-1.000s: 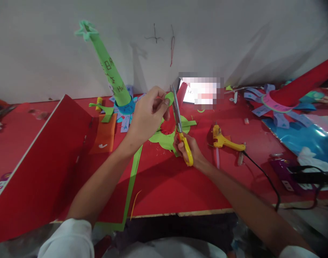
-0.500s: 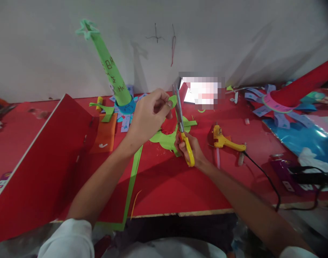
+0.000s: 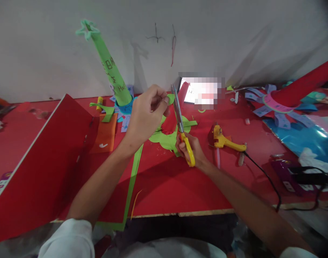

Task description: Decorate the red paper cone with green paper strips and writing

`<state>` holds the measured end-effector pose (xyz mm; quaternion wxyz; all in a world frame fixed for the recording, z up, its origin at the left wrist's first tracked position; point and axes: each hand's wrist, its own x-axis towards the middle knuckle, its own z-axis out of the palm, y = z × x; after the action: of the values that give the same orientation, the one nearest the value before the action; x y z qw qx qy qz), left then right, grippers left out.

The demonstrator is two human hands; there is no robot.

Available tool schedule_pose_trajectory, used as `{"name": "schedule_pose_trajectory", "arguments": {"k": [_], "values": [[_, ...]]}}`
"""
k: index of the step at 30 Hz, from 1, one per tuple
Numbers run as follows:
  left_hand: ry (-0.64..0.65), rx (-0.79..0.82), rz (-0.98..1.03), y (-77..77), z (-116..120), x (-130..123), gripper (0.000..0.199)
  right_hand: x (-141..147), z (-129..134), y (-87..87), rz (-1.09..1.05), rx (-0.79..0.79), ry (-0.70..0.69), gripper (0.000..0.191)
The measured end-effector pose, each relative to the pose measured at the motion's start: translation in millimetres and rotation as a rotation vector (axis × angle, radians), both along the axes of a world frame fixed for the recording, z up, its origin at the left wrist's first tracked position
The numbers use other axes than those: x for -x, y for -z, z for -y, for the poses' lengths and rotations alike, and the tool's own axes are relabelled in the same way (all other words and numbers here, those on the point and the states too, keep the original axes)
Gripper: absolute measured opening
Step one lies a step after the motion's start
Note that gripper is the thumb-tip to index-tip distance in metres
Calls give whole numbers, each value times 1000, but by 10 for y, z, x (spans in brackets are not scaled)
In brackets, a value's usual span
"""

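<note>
Between thumb and fingers, my left hand [image 3: 150,111] pinches a small green paper piece [image 3: 171,99]. My right hand [image 3: 189,146] grips the yellow-handled scissors [image 3: 190,152], blades pointing up, close beside the small piece on its right. The blades look nearly closed. Below both hands, a green paper shape [image 3: 167,142] with rounded lobes lies around the base of a red paper cone [image 3: 169,123]. My left hand and the scissors partly hide this shape.
A green paper tube [image 3: 110,68] with a star on top stands at the back left. Nearer lies an orange sheet [image 3: 106,134]. Right of my hands is a yellow glue gun [image 3: 225,141] with a black cord. A red folder [image 3: 45,161] stands tilted at left.
My left hand has shifted slightly left with the small green piece. The scissor blades have tilted a little left and look more closed.
</note>
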<state>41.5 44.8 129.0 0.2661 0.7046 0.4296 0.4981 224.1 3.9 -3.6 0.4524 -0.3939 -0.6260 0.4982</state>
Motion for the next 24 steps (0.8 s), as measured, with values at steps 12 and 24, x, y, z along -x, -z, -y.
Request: {"name": "schedule_pose_trajectory", "arguments": {"k": [12,24], "values": [[-95,-129,-52,33,-67,56,16,25,14,-30,-38,50,-14,64],[-93,-145,-8,-31,-96,84,14,65,-42,179,-94,45,-60,66]]}}
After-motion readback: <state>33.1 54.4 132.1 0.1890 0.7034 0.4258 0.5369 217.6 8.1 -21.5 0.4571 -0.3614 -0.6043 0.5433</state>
